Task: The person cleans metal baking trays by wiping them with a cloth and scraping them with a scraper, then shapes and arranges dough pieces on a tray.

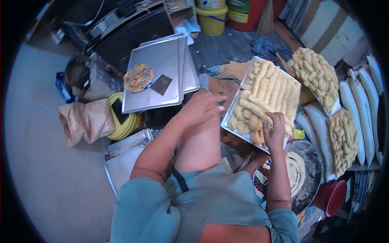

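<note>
My left hand (pixel 202 108) is above my knee, with its fingers stretched out and nothing visible in them. To the right, my right hand (pixel 275 128) reaches over the near part of a metal tray (pixel 229 125) of raw dough. Its fingers are curled around the end of a thick dough strip (pixel 254 108), and the hand partly hides the contact. Long dough strips (pixel 272 87) lie side by side across most of the tray. Shorter dough pieces (pixel 242 121) and a darker, browner piece (pixel 256 123) sit close to the right hand.
At left, stacked metal trays (pixel 162 54) carry a colourful round item (pixel 139 77). More dough fills a tray (pixel 314 71) and a heap (pixel 343 141) on the right, near white sacks (pixel 356 113). A dark basin (pixel 310 170) stands by my right forearm. Buckets (pixel 212 20) are behind.
</note>
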The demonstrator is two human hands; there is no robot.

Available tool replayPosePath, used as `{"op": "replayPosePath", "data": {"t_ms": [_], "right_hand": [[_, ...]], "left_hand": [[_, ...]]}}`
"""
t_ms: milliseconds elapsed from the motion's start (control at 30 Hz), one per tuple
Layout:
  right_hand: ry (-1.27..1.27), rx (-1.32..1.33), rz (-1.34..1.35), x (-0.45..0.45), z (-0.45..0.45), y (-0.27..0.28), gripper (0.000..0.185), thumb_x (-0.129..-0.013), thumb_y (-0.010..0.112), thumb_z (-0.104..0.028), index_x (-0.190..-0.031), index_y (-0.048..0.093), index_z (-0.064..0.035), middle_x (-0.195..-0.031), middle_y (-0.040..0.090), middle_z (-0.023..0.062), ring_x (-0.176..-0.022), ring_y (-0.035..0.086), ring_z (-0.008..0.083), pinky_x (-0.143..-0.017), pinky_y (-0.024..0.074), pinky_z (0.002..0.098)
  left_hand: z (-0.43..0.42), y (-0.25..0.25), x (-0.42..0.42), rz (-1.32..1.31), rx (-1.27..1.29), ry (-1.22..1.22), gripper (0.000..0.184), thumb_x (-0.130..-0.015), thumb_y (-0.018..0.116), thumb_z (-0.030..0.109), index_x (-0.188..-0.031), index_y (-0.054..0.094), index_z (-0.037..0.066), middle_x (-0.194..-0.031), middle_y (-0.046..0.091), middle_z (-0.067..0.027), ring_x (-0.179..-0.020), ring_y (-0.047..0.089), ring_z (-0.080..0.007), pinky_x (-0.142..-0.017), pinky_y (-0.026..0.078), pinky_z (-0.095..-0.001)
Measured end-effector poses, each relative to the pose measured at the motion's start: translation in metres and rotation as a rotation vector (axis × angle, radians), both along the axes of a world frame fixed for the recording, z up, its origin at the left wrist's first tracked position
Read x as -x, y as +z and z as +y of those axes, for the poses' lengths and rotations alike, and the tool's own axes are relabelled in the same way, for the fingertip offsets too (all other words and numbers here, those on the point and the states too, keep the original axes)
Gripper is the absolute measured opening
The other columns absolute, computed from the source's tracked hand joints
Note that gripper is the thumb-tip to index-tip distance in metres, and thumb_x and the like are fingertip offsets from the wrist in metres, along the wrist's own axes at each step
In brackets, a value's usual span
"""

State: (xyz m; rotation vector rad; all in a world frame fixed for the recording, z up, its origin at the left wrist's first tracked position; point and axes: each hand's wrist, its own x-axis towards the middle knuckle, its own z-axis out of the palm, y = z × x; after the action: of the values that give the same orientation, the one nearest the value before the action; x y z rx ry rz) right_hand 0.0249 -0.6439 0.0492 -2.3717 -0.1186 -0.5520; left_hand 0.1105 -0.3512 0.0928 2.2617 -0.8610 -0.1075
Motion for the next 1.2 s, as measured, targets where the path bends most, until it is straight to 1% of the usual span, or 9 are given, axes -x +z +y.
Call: {"op": "replayPosePath", "data": {"t_ms": [67, 100, 200, 333, 433, 533, 567, 833, 1200], "right_hand": [[0.098, -0.130, 0.201, -0.001, 0.018, 0.001, 0.028, -0.079, 0.066, -0.004, -0.107, 0.063, -0.0032, -0.093, 0.060, 0.0123, -0.083, 0.059, 0.0258, -0.082, 0.0448, 0.0373], [0.202, -0.108, 0.058, -0.005, 0.030, -0.003, 0.028, -0.077, 0.066, -0.001, -0.105, 0.064, -0.0033, -0.082, 0.061, 0.0102, -0.069, 0.058, 0.0246, -0.077, 0.0450, 0.0369], [0.385, -0.028, 0.064, -0.011, 0.075, 0.011, 0.031, -0.076, 0.066, 0.000, -0.107, 0.064, -0.0045, -0.086, 0.061, 0.0114, -0.075, 0.058, 0.0256, -0.078, 0.0445, 0.0367], [0.661, 0.033, 0.013, -0.017, 0.143, 0.019, 0.038, -0.076, 0.068, -0.006, -0.114, 0.063, -0.0086, -0.098, 0.064, 0.0130, -0.101, 0.057, 0.0301, -0.093, 0.0412, 0.0408], [0.919, 0.106, 0.056, -0.017, 0.194, 0.025, 0.053, -0.075, 0.070, -0.009, -0.125, 0.055, -0.0138, -0.122, 0.056, 0.0161, -0.119, 0.049, 0.0330, -0.104, 0.0330, 0.0486], [0.999, 0.221, 0.057, -0.002, 0.232, 0.025, 0.063, -0.075, 0.069, -0.013, -0.133, 0.047, -0.0195, -0.143, 0.039, 0.0152, -0.130, 0.040, 0.0325, -0.107, 0.0253, 0.0559], [1.064, 0.265, 0.138, -0.001, 0.239, 0.018, 0.067, -0.075, 0.070, -0.015, -0.136, 0.044, -0.0223, -0.153, 0.019, 0.0138, -0.134, 0.033, 0.0334, -0.107, 0.0232, 0.0582], [1.077, 0.193, 0.241, 0.004, 0.241, 0.015, 0.054, -0.077, 0.068, -0.015, -0.129, 0.052, -0.0199, -0.148, 0.032, 0.0154, -0.131, 0.037, 0.0324, -0.107, 0.0229, 0.0584], [1.051, 0.180, 0.253, 0.007, 0.242, 0.009, 0.048, -0.080, 0.066, -0.018, -0.127, 0.054, -0.0183, -0.145, 0.035, 0.0155, -0.130, 0.039, 0.0322, -0.108, 0.0215, 0.0584]], "left_hand": [[0.051, -0.005, 0.018, 0.064, 0.021, 0.091, 0.040, -0.088, 0.061, 0.028, -0.118, 0.060, 0.001, -0.116, 0.063, -0.0165, -0.108, 0.059, -0.0331, -0.094, 0.045, -0.0382], [0.074, -0.005, 0.028, 0.065, 0.015, 0.165, 0.040, -0.087, 0.062, 0.027, -0.117, 0.060, 0.000, -0.114, 0.063, -0.0167, -0.107, 0.060, -0.0323, -0.094, 0.045, -0.0375], [0.150, -0.013, 0.064, 0.121, -0.087, 0.421, 0.040, -0.086, 0.065, 0.026, -0.113, 0.062, -0.003, -0.110, 0.064, -0.0192, -0.102, 0.063, -0.0291, -0.090, 0.048, -0.0362], [0.228, -0.024, 0.114, 0.360, -0.354, 0.678, 0.036, -0.082, 0.068, 0.026, -0.103, 0.064, -0.003, -0.097, 0.066, -0.0192, -0.092, 0.065, -0.0280, -0.079, 0.050, -0.0366], [0.266, -0.035, 0.149, 0.415, -0.445, 0.786, 0.033, -0.081, 0.069, 0.026, -0.097, 0.065, -0.003, -0.090, 0.066, -0.0184, -0.085, 0.064, -0.0305, -0.074, 0.049, -0.0383], [0.303, -0.080, 0.182, 0.248, -0.426, 0.882, 0.032, -0.078, 0.071, 0.025, -0.095, 0.066, -0.002, -0.093, 0.065, -0.0175, -0.090, 0.061, -0.0346, -0.082, 0.048, -0.0399], [0.309, -0.092, 0.192, 0.167, -0.407, 0.905, 0.032, -0.077, 0.072, 0.024, -0.095, 0.066, -0.001, -0.096, 0.064, -0.0175, -0.093, 0.060, -0.0348, -0.084, 0.047, -0.0400], [0.313, -0.128, 0.200, 0.200, -0.464, 1.018, 0.027, -0.078, 0.072, 0.026, -0.095, 0.065, 0.007, -0.106, 0.058, -0.0110, -0.109, 0.050, -0.0335, -0.094, 0.035, -0.0476], [0.316, -0.135, 0.179, 0.324, -0.657, 0.884, 0.027, -0.078, 0.070, 0.038, -0.078, 0.063, 0.011, -0.101, 0.054, -0.0071, -0.106, 0.047, -0.0315, -0.090, 0.033, -0.0481]]}}
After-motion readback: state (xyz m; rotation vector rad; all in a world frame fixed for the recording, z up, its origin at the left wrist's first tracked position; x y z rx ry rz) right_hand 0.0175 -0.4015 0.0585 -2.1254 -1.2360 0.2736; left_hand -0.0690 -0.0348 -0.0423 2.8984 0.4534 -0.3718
